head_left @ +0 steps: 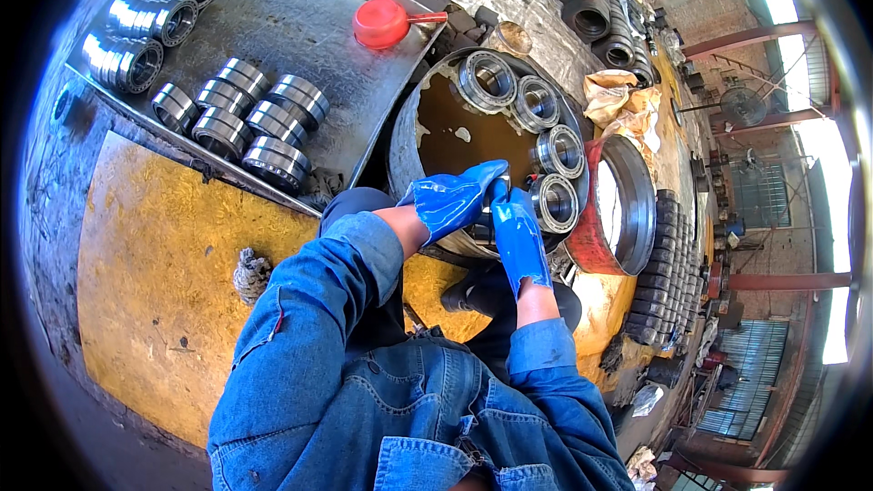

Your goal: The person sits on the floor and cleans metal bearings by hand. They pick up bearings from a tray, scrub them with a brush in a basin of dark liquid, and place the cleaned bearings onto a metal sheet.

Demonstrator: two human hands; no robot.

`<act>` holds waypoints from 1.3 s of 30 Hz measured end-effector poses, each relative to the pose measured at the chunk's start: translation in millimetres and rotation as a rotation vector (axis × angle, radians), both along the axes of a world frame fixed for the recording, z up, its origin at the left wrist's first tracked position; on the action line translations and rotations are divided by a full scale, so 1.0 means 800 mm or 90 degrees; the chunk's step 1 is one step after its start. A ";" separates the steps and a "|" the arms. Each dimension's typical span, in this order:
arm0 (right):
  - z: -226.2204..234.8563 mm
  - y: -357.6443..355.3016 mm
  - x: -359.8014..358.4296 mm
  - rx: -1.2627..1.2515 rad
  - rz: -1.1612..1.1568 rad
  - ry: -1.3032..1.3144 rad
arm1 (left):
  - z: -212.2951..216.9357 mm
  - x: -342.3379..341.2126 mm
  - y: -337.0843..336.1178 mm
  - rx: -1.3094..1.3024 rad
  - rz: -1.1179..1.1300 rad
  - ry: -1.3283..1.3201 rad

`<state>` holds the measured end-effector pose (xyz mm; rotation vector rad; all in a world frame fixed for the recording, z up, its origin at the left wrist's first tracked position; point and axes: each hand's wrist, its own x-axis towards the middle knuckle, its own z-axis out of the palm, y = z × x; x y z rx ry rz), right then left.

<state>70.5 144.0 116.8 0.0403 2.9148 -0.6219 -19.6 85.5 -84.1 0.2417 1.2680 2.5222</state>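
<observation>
Both my hands wear wet, shiny blue rubber gloves and meet over the near side of a round metal drum (406, 141) with brown liquid in it. My left hand (455, 202) is closed, its fingers bent toward the right hand. Beside it, my right hand (522, 238) is closed too. Between them a bit of dark metal shows, but the gloves hide most of it and its kind cannot be made out. Several roller bearings lie along the drum's far and right side; the nearest bearing (555, 203) is just right of my right hand.
Left of the drum, a metal tray (300, 9) carries steel bearing rings (273, 162), stacked bearings (125, 62) and a red dipper (380, 24). A large red-sided ring (591, 218) stands right of the drum. Dark ring stacks (668, 273) lie farther right. A knotted rag (251, 275) rests on the yellow sheet (164, 282).
</observation>
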 end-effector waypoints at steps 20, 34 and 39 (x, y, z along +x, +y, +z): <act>-0.016 0.016 -0.004 -0.003 -0.060 0.003 | 0.052 0.017 -0.004 0.136 -0.076 -0.109; -0.006 0.011 0.000 0.029 0.003 0.039 | 0.002 -0.006 0.004 0.128 -0.086 -0.004; 0.006 0.004 0.003 0.020 -0.027 -0.038 | 0.067 0.024 -0.018 0.157 -0.081 0.032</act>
